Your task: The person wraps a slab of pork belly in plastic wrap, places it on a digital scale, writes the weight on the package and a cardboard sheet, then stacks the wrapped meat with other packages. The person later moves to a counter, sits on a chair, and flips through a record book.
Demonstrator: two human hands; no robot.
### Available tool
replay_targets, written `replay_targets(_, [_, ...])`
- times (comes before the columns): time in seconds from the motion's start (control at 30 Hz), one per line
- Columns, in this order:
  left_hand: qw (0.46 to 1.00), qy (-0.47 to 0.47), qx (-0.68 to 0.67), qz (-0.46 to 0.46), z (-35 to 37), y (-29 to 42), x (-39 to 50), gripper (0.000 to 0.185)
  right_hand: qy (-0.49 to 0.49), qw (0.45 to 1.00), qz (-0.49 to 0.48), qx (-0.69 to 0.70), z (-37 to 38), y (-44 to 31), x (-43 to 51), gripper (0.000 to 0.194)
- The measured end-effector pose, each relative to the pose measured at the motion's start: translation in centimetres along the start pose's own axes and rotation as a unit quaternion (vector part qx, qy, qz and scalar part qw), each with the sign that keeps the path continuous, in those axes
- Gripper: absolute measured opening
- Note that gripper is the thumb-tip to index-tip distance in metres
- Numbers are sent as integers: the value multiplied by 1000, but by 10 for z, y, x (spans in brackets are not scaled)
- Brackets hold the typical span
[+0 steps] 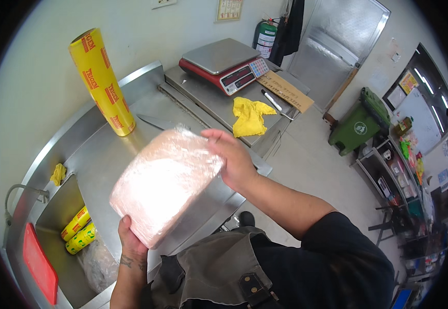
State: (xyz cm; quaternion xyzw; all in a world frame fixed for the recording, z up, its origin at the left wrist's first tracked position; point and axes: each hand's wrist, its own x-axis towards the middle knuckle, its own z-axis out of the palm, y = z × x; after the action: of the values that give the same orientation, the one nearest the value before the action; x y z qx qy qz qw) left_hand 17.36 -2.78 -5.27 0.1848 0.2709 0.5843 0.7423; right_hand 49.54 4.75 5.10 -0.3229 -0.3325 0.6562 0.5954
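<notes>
A pinkish block wrapped in clear plastic film (142,181) is held above the steel counter (96,154), with strong glare across its upper face. My left hand (133,235) grips its lower near corner, thumb on top. At the opposite end, my right hand (233,160) holds the far right side, fingers resting over the film. Behind the block lies a knife (156,121), its blade pointing left and its handle hidden. A tall yellow Trigem film roll (104,87) stands upright on the counter beside the wall.
A red-framed scale (224,65) sits on the adjoining steel table, with a yellow cloth (249,116), a marker (271,99) and a cardboard strip (286,91) nearby. The sink (56,216) at left holds yellow rolls (79,231) and plastic (100,262). A red board (40,264) leans beside it.
</notes>
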Motion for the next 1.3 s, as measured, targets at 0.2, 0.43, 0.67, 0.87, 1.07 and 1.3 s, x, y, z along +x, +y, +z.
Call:
replay_targets(0.2, [996, -42, -14, 77, 101, -22, 73, 79, -50, 996, -74, 10, -53, -61, 42, 55])
replay_targets(0.43, [987, -23, 86, 134, 233, -79, 205, 84, -66, 989, 4, -131, -176, -165, 142, 56])
replay_targets(0.67, [988, -8, 113, 108, 315, -80, 347, 74, 44, 990, -4, -131, -227, -217, 290, 56])
replay_targets(0.87, [962, 52, 257, 75, 332, -74, 446, 76, 76, 974, -5, -213, -265, -217, 372, 71])
replay_targets(1.07, [815, 217, 535, 55, 314, -72, 516, 73, 101, 784, -251, -559, -288, -216, 358, 76])
replay_targets(1.3, [611, 126, 714, 316, 250, -118, 417, 63, -163, 640, -206, -722, -276, -111, 199, 56])
